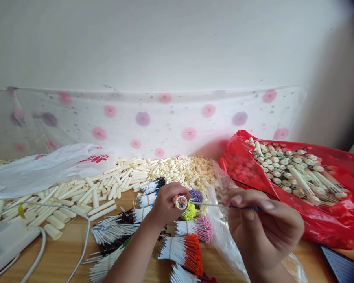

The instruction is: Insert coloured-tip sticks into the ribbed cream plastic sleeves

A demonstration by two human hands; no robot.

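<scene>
Near the middle, my left hand (168, 204) is wrapped round a short cream tube (180, 202), its open end facing me with small coloured bits inside. My right hand (259, 224) pinches a thin rod (214, 204) with a dark blue section between the fingers. The rod's pale end points left toward the tube's mouth; whether it touches cannot be made out. Below and beside my left hand lie bundles of white sticks with orange tips (196, 253), pink tips (205, 229), yellow-green tips (189, 212) and purple tips (196, 196).
Cream tubes (129, 175) and small cream rings (185, 169) are heaped behind. A red bag (238, 165) of assembled tubes stands right. Left are a white plastic bag (56, 169), a power strip (11, 243) and cables. A clear bag (228, 247) lies under my right hand.
</scene>
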